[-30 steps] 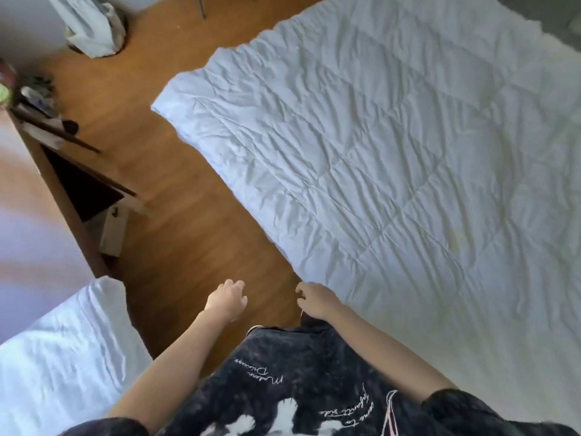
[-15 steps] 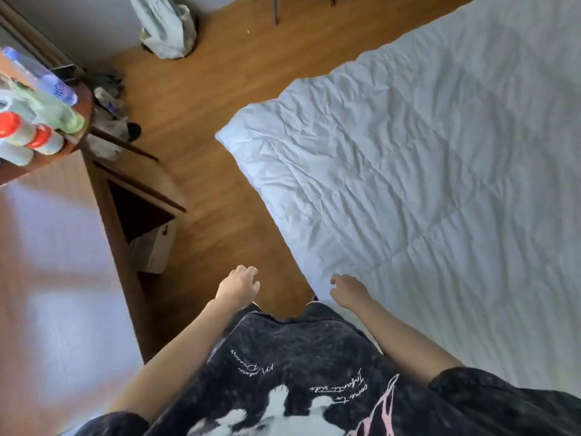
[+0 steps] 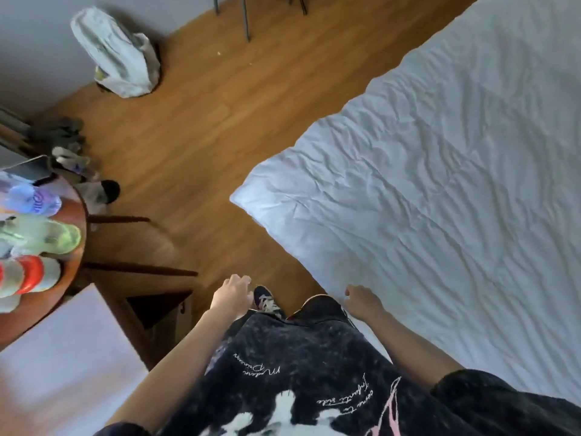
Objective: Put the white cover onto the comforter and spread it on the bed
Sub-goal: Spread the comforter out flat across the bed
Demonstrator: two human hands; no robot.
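The comforter [image 3: 440, 190] lay flat across the bed, uncovered as far as could be judged; no separate cover was visible. Left hand [image 3: 231, 297] and right hand [image 3: 361, 302] hung loosely curled, holding nothing.

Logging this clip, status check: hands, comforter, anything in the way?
Left hand and right hand loosely curled, holding nothing. Comforter spread out flat, wrinkled, untouched. White cover not in view. Nothing between hands and comforter edge.
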